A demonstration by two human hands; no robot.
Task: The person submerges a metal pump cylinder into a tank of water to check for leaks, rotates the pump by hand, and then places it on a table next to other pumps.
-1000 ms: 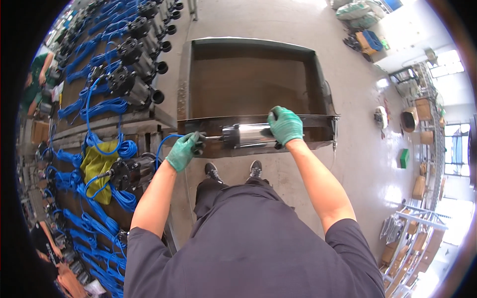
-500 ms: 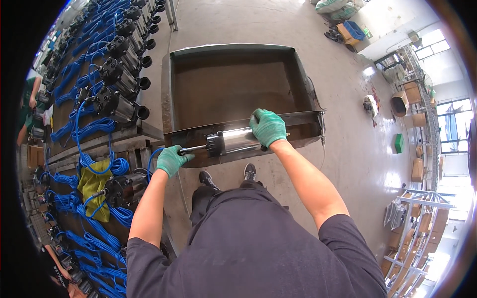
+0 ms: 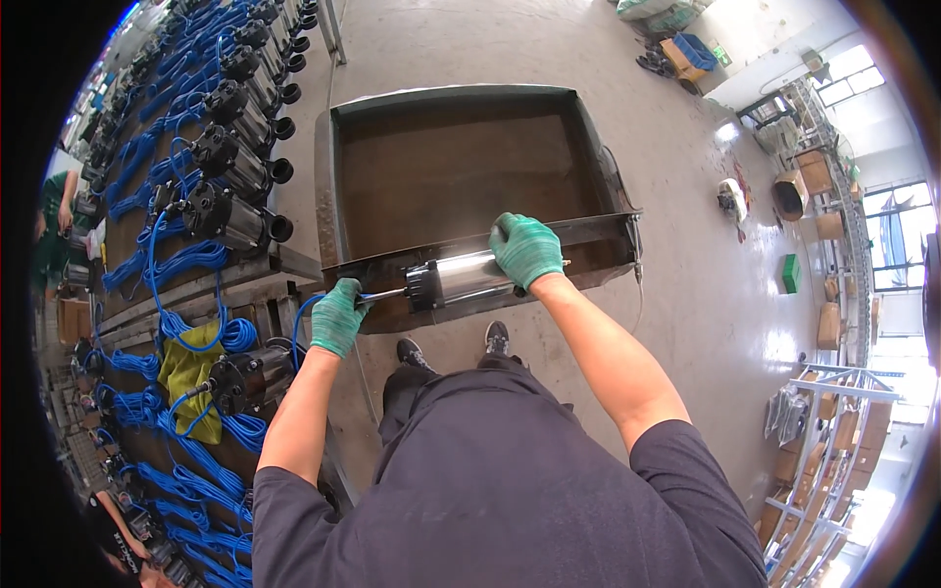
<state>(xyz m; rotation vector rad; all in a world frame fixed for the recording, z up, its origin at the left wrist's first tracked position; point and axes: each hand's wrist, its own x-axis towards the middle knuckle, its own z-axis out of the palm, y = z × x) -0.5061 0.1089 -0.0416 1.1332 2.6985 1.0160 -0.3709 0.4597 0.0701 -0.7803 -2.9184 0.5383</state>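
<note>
- Now, at far left, rows of black-headed steel units (image 3: 227, 218) and coiled blue cables (image 3: 201, 257) are carried by the bench (image 3: 294, 263), a yellow-green cloth (image 3: 191, 367) draped among them.
- Next, a loose blue cable (image 3: 297, 325) is seen curving up beside the left hand (image 3: 339, 316); it is best left slack, clear of the grip.
- Here, a slim metal rod (image 3: 388, 294) is held at its left end, the left fingers closed around it; it should be kept in line with the barrel, so that the black end cap (image 3: 421, 285) isn't pulled sideways.
- Centre: the steel cylinder (image 3: 465, 278) is held lengthwise over the near side of the metal tray (image 3: 326, 186).
- And its right end is gripped by the right hand (image 3: 527, 252), fingers curled over the top, their undersides hidden; a firm, even press is called for, as smooth metal could roll.
</note>
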